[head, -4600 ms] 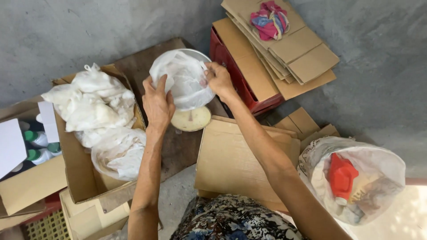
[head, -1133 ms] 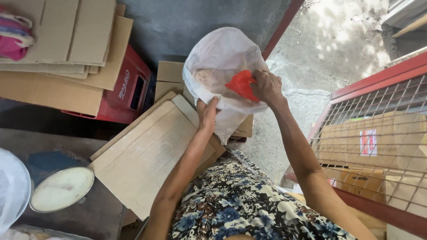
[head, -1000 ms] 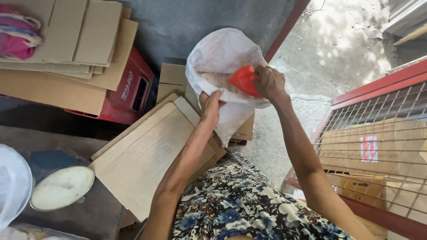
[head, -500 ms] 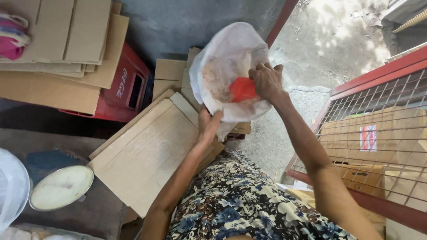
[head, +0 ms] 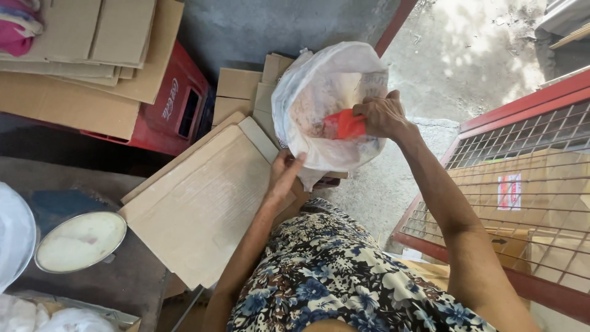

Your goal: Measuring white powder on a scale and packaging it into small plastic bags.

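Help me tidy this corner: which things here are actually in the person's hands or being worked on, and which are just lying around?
In use:
- white plastic bag, steadied underneath by the left hand
- red scoop, gripped inside the bag by the right hand

Lying about:
- flattened cardboard sheets
- red crate
- round metal bowl
- red wire-mesh cage
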